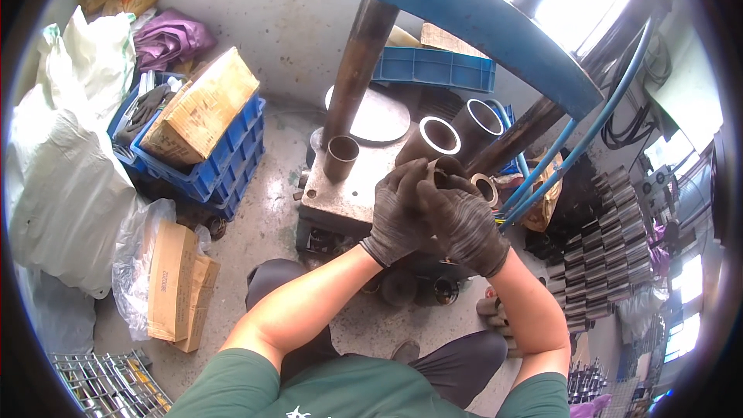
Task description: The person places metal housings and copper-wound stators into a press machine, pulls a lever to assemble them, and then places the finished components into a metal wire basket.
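Observation:
My left hand (399,213) and my right hand (467,224), both in dark grey work gloves, are closed together around a short metal sleeve (444,164). Only its upper rim shows; the gloves hide the rest. Beyond the hands, a thick steel tube (428,145) with a bright rim stands on the press bed (337,203), and another wide tube (481,119) is behind it to the right. A smaller tube (340,159) stands upright left of my hands. Close to my right hand is a ring-shaped part (485,188).
A blue press frame (480,19) arches overhead on steel columns (360,70). Blue hoses (573,147) hang at its right. Stacked blue crates (220,174) with a cardboard box (203,107) stand left, near white sacks (66,186). Rows of metal tubes (604,263) are piled right.

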`<state>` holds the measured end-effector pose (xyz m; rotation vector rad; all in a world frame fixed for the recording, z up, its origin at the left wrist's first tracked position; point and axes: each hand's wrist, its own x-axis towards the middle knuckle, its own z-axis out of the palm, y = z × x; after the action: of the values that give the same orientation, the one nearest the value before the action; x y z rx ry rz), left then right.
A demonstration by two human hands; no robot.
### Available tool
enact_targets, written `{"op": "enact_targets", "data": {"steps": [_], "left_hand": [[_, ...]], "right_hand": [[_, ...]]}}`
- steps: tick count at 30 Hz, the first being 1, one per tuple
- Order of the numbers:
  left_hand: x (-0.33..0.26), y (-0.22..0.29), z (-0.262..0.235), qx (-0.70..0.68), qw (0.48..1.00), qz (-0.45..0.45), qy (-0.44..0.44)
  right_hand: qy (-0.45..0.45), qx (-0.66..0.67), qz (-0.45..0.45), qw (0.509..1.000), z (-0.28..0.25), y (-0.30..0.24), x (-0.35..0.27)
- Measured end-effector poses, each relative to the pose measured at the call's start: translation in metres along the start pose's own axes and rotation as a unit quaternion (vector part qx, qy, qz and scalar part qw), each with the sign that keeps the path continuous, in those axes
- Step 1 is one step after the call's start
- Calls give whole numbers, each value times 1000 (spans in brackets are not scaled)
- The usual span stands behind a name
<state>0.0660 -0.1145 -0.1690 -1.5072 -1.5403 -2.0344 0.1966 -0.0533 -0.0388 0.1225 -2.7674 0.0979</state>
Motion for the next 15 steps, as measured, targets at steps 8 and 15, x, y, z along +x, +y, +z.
{"op": "enact_targets", "data": {"steps": [8, 15], "left_hand": [[-9, -29, 16, -5, 992, -122, -11], [-34, -85, 55, -60, 976, -203, 46]], "right_hand": [[-2, -83, 11, 997, -12, 39, 5], [100, -154, 44, 982, -29, 110, 58]]}}
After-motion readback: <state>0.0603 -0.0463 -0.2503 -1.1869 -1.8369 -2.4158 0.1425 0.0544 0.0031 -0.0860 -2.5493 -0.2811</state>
